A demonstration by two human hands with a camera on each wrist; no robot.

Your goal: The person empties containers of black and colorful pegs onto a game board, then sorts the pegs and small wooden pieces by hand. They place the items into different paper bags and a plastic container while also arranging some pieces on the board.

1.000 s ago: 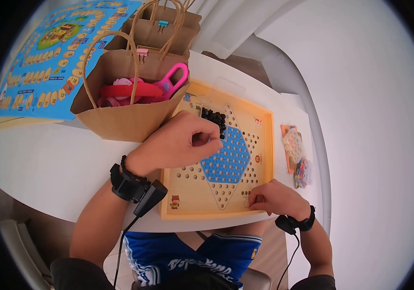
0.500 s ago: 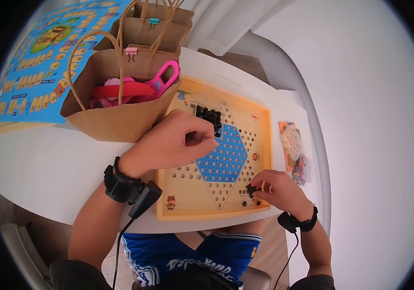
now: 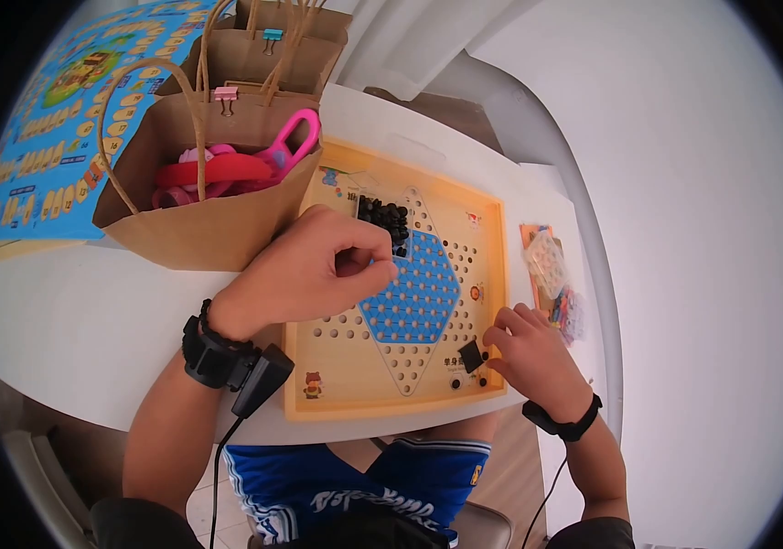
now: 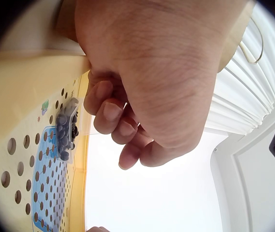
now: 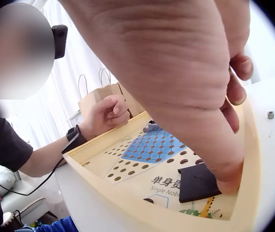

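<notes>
My left hand [image 3: 323, 270] hovers over the left part of the wooden tray [image 3: 295, 371], fingers curled in and thumb tip by the index finger; nothing shows in its grasp. Just beyond it, a clear box of black pieces [image 3: 382, 218] stands by the blue star pattern [image 3: 410, 297]. Over the tray's near right corner, my right hand [image 3: 538, 361] has loosely bent, spread fingers. A flat black square [image 3: 471, 357] lies beside its thumb, as the right wrist view also shows, with a few small black pieces [image 3: 455, 384] around it.
A brown paper bag [image 3: 218, 224] with pink and red toys stands against the tray's left side, another bag behind it. A blue game sheet [image 3: 53, 174] lies far left. Small packets [image 3: 547, 265] lie right of the tray; a small grey cylinder [image 5: 271, 115] sits on the table.
My right hand has let go of the black square, which now lies in the tray, and its fingers have spread. My left hand keeps its curled shape. The head view has shifted slightly.
</notes>
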